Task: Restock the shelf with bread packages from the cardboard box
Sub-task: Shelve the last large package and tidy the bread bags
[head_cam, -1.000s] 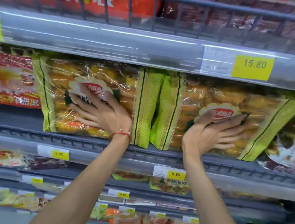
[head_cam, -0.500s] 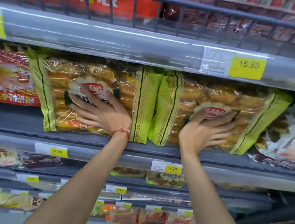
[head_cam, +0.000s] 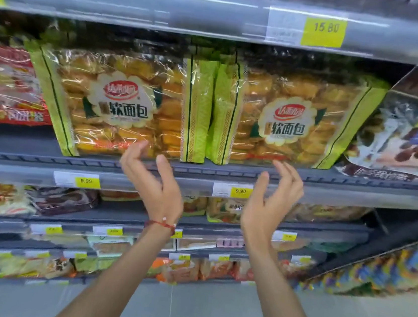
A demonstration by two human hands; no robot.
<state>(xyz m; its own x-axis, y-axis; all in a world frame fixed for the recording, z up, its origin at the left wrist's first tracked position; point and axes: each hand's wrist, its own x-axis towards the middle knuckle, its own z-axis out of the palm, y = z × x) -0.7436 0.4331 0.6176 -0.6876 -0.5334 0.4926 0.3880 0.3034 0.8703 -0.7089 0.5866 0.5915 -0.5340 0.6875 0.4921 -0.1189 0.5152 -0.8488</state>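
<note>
Two green-edged clear bread packages stand upright side by side on the grey shelf (head_cam: 227,172): the left bread package (head_cam: 119,105) and the right bread package (head_cam: 294,121). My left hand (head_cam: 152,180), with a red string at the wrist, hangs in front of the shelf edge below the left package, fingers loosely curved and holding nothing. Below the right package my right hand (head_cam: 271,203) is likewise relaxed and holds nothing. Both hands are off the packages. The cardboard box is out of view.
A red snack bag (head_cam: 6,86) lies left of the bread and a dark chocolate-cake bag (head_cam: 409,146) lies right of it. Yellow price tags (head_cam: 323,31) sit on the shelf rails. Lower shelves hold several more packages. Grey floor lies below.
Both hands have come off the fronts of the two bread packages and dropped back toward me, below the shelf edge. The view has tilted down slightly.
</note>
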